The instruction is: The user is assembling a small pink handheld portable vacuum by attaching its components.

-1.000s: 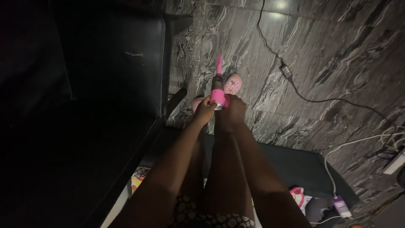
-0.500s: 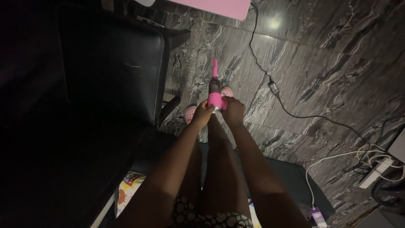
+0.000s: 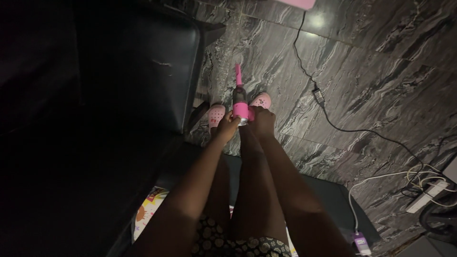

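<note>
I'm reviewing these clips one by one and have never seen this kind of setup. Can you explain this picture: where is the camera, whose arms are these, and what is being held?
There is no machine here. The camera sits on a person's head and looks straight down, so the two bare arms running up the picture are the wearer's own. The left hand and right hand meet around a small pink and black handheld device with a narrow pink nozzle pointing away, towards the floor; it looks like a small handheld vacuum, though the dim light makes that uncertain. Each hand has a closed grip on it. Below it are the person's feet in pink clogs. The floor is dark grey marbled tile. A black cable crosses it, and white cables run to a power strip at the right. A dark padded seat stands on the left.
</note>
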